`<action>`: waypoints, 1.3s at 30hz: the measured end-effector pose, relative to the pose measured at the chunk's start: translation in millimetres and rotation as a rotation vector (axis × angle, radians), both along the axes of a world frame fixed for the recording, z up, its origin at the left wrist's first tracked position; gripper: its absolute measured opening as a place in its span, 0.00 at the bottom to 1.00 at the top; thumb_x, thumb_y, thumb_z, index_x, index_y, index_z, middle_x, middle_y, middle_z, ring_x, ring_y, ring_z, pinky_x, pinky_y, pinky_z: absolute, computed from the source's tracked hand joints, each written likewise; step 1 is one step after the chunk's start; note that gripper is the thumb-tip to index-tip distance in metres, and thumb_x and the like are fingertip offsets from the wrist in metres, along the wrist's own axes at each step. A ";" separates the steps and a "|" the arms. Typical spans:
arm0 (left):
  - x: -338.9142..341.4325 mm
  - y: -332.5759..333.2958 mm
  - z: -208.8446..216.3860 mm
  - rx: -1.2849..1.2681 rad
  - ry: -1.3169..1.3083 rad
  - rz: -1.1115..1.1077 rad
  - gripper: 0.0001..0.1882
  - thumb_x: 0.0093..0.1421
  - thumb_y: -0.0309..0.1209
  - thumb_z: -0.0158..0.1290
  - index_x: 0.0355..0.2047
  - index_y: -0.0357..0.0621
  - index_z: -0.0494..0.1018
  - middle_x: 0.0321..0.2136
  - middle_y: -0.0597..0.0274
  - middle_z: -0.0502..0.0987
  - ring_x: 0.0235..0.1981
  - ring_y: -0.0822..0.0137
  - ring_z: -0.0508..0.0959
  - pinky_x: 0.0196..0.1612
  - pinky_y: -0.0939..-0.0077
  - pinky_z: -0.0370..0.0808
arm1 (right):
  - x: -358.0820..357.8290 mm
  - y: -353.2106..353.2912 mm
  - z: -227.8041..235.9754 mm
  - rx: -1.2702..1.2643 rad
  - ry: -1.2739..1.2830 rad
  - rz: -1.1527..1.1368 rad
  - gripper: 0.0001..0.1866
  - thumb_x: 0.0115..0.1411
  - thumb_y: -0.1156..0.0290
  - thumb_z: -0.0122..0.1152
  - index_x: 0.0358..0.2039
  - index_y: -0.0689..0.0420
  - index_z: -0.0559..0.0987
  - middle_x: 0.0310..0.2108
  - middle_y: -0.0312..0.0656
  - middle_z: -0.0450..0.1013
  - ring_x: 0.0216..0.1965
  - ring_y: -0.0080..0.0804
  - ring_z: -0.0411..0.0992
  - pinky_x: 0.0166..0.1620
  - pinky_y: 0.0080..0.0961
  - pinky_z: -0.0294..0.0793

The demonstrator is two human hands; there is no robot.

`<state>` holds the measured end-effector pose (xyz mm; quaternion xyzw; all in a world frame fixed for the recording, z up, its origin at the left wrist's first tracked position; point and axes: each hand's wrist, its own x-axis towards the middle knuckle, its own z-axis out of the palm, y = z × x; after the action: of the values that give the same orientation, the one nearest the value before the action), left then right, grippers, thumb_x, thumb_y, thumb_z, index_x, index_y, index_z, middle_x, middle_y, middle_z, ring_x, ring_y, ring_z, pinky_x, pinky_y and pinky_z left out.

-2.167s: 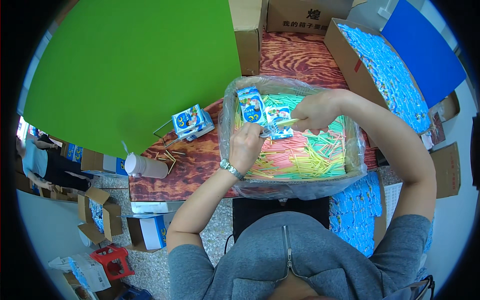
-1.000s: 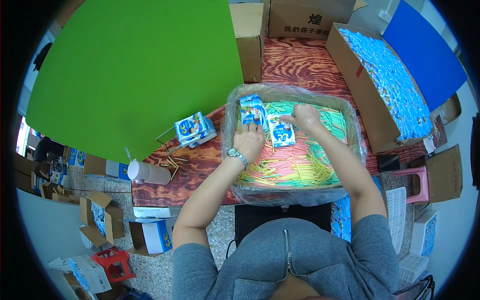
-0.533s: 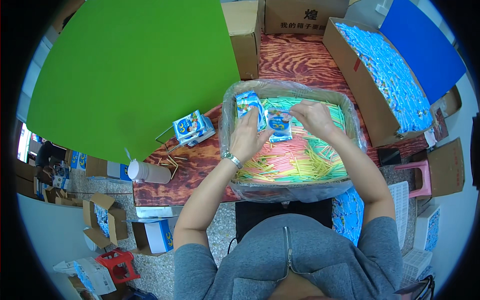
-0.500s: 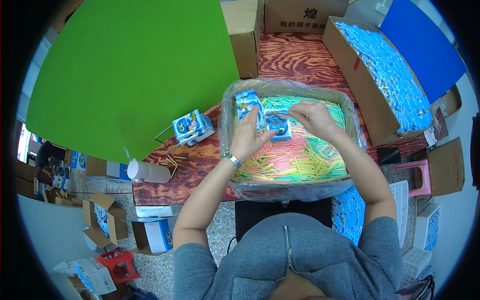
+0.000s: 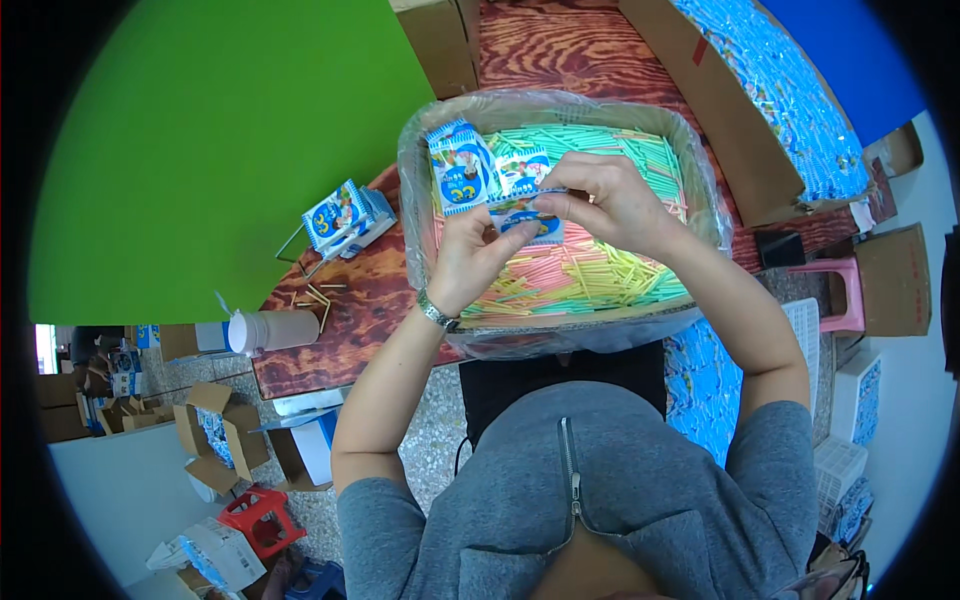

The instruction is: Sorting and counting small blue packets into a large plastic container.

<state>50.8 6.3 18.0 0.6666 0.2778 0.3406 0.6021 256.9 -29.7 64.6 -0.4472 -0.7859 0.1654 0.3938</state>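
Observation:
A small blue-and-white packet is held low over a carton of pastel sticks. My left hand grips its left side, thumb lying across the front. At its upper right edge, my right hand pinches it between thumb and bent fingers. Just beyond, another packet rests on the green, pink and yellow sticks. Farther left, more packets lie overlapping against the carton's left side. The clear plastic liner covers the carton's rim. My fingers hide part of the held packet.
Left of the carton, packets rest on a wire stand, with a pale bottle and loose sticks nearer. A green board rises at far left. A large box of wrapped packets stands at far right, beside a pink stool.
The view has shifted, so the carton sits higher. My hands have come closer together, and my left hand has moved from beside the packets to grip the held packet.

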 end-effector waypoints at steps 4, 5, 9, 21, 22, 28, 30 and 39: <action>0.7 -4.1 -4.8 -0.037 -0.071 0.002 0.09 0.60 0.28 0.59 0.39 0.36 0.79 0.28 0.65 0.81 0.31 0.78 0.78 0.33 0.81 0.76 | -3.8 -6.9 2.4 -0.181 0.121 0.009 0.08 0.54 0.71 0.67 0.31 0.61 0.80 0.26 0.41 0.75 0.26 0.32 0.74 0.27 0.27 0.70; -3.0 -2.1 -8.6 0.059 0.047 -0.024 0.09 0.59 0.29 0.59 0.39 0.37 0.80 0.27 0.65 0.81 0.28 0.79 0.78 0.31 0.82 0.74 | -3.2 -7.2 0.2 -0.187 0.123 0.007 0.08 0.54 0.71 0.67 0.31 0.61 0.80 0.26 0.41 0.75 0.26 0.32 0.74 0.27 0.27 0.70; -2.5 -3.7 -3.2 0.222 0.202 0.042 0.08 0.54 0.31 0.64 0.29 0.39 0.80 0.18 0.65 0.78 0.19 0.80 0.72 0.22 0.80 0.68 | -2.1 -8.7 -7.5 -0.050 -0.016 0.008 0.08 0.56 0.71 0.65 0.35 0.61 0.80 0.27 0.40 0.76 0.27 0.30 0.75 0.28 0.25 0.72; -29.7 21.8 -37.2 0.210 0.191 0.233 0.24 0.48 0.37 0.69 0.15 0.39 0.64 0.11 0.66 0.62 0.16 0.75 0.59 0.18 0.73 0.59 | -0.6 -22.9 -62.4 -0.332 -0.506 0.324 0.10 0.56 0.67 0.60 0.34 0.61 0.76 0.34 0.45 0.72 0.35 0.41 0.74 0.35 0.38 0.75; -30.8 20.7 -37.9 0.211 0.193 0.238 0.24 0.48 0.37 0.69 0.15 0.39 0.64 0.11 0.66 0.62 0.16 0.75 0.59 0.18 0.73 0.59 | -8.2 -24.8 -66.9 -0.324 -0.673 0.300 0.09 0.54 0.69 0.59 0.32 0.61 0.76 0.34 0.46 0.72 0.37 0.42 0.73 0.35 0.38 0.75; -28.2 15.5 -38.6 0.273 0.231 0.222 0.25 0.49 0.38 0.68 0.15 0.39 0.63 0.11 0.66 0.61 0.16 0.75 0.59 0.18 0.72 0.58 | -28.3 -28.7 -80.6 -0.283 -0.917 0.288 0.08 0.54 0.70 0.53 0.31 0.61 0.75 0.35 0.44 0.71 0.40 0.39 0.71 0.33 0.38 0.74; -28.5 15.3 -34.1 0.286 0.259 0.220 0.25 0.49 0.38 0.68 0.16 0.39 0.63 0.11 0.66 0.60 0.16 0.75 0.59 0.18 0.72 0.58 | -34.6 -29.6 -79.1 -0.304 -1.009 0.316 0.10 0.56 0.71 0.52 0.35 0.60 0.78 0.36 0.43 0.73 0.42 0.38 0.73 0.38 0.34 0.74; -30.6 21.1 -38.1 0.266 0.200 0.258 0.24 0.49 0.38 0.68 0.16 0.39 0.63 0.11 0.64 0.62 0.15 0.73 0.60 0.18 0.71 0.59 | -29.6 -25.8 -70.4 -0.284 -1.106 0.351 0.09 0.56 0.69 0.53 0.35 0.58 0.76 0.36 0.41 0.73 0.42 0.37 0.71 0.40 0.36 0.71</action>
<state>20.2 27.4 -20.2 0.7295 0.3719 0.3806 0.4297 227.3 -55.5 -5.8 -0.3787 -0.9066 0.0739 -0.1707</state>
